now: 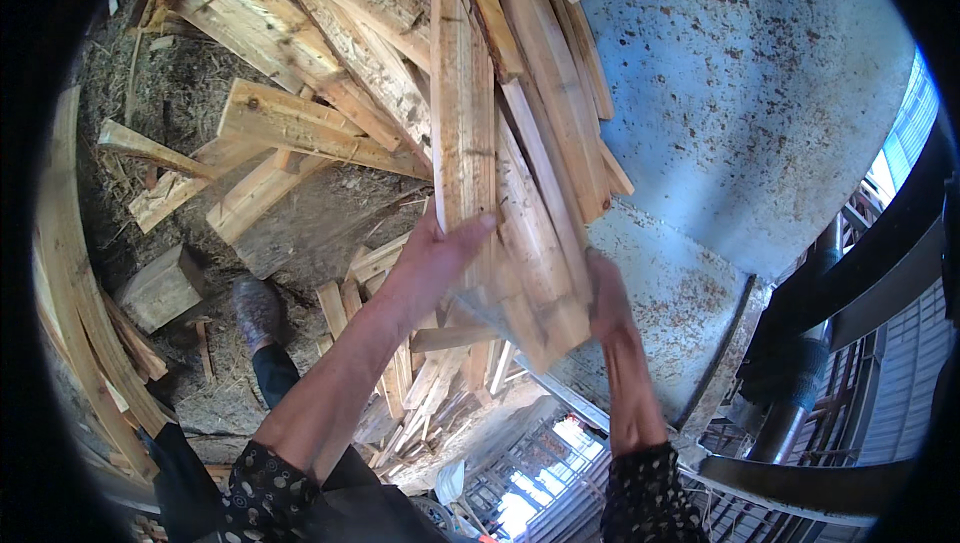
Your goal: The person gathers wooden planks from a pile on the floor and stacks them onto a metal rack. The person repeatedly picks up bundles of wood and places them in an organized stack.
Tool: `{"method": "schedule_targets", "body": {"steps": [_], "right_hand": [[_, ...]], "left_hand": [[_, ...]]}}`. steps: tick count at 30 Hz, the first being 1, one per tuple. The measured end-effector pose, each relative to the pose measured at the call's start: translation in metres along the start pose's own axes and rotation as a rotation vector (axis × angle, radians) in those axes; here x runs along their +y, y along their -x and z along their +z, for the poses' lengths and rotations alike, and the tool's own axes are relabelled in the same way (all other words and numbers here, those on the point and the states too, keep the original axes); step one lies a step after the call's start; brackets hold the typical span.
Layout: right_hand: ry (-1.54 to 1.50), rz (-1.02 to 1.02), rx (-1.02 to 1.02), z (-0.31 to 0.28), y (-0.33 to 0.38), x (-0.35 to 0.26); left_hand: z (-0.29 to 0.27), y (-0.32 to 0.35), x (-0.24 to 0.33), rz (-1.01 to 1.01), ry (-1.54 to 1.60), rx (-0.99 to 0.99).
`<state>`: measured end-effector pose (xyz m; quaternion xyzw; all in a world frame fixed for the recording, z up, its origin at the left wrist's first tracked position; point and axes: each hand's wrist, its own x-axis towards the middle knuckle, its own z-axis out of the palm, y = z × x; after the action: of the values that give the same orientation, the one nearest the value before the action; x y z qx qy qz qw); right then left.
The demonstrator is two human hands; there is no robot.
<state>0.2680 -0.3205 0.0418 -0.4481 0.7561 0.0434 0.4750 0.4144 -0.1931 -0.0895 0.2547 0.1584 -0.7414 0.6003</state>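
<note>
Wooden planks (466, 113): pale honey-yellow, streaked with brown grain
Metal plate (690, 73): light blue, speckled rust-brown
Person's sleeves (650, 493): black, scattered with pale beige spots
Shoe (258, 311): dark, mottled grey-brown
Wood block (162, 289): dull grey-brown
Ground (220, 408): brownish grey

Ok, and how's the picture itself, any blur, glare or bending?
Head view: black fisheye rim, long boards at left look bowed; right hand and nearby wood ends smeared, left hand sharper; glare in bright openings near the bottom; bluish light and soft shadow on the rust-speckled panel.
</note>
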Motion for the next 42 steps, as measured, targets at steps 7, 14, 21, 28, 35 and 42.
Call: {"method": "schedule_targets", "body": {"steps": [7,14,21,28,35,42], "right_hand": [[-0.063,0.074,-0.234,0.064,0.059,0.039],[-0.057,0.045,-0.406,0.093,0.012,0.018],[-0.272,-0.017,-0.417,0.13,0.034,0.011],[-0.49,0.134,-0.389,0.139,0.189,0.047],[-0.364,0.308,-0.254,0.128,0.341,0.08],[-0.501,0.366,-0.302,0.128,0.497,0.141]], "left_hand": [[-0.035,0.08,0.056,-0.098,-0.3,0.017],[-0.066,0.07,0.047,-0.082,-0.222,-0.07],[-0.038,0.106,0.053,0.065,-0.021,0.004],[-0.025,0.228,0.062,0.116,-0.259,-0.009],[0.0,0.366,0.032,0.048,-0.6,0.159],[0.028,0.519,-0.019,-0.028,-0.768,0.086]]}}
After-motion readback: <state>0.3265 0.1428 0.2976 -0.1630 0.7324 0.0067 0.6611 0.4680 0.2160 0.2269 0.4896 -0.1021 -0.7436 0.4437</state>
